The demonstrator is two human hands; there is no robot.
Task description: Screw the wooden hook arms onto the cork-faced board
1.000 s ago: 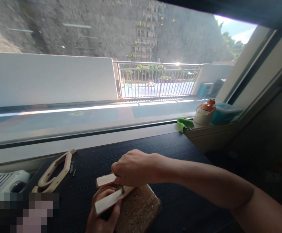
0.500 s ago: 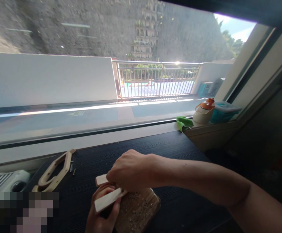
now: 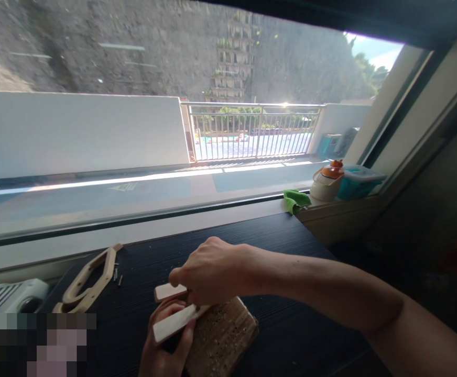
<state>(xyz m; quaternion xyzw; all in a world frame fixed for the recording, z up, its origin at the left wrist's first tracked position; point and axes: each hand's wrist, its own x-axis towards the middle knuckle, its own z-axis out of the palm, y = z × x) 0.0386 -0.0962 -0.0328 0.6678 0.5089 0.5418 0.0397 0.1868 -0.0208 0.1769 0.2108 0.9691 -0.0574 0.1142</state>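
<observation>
My left hand (image 3: 163, 340) is wrapped round a pale wooden piece (image 3: 173, 323) with two rounded bars, steadying it at the edge of a worn wooden block (image 3: 222, 335). The block's top is pitted with several small holes. My right hand (image 3: 210, 272) is closed over the far part of the pale piece, knuckles up. Its fingertips are hidden underneath, so whatever they pinch cannot be seen. A dark spot, perhaps a hole, shows at the end of the nearer bar, just below the right hand.
Angular wooden frame parts (image 3: 105, 272) lie on the dark table (image 3: 268, 235) at left, with several screws (image 3: 116, 272) beside them. A white slatted device (image 3: 12, 296) stands at far left. On the sill are a green cloth (image 3: 296, 200), a bottle (image 3: 326, 183) and a teal box (image 3: 358, 182).
My right hand has shifted and turned slightly, with its thumb side lifted, so more of the farther bar shows. My left hand and the wooden piece stay in place.
</observation>
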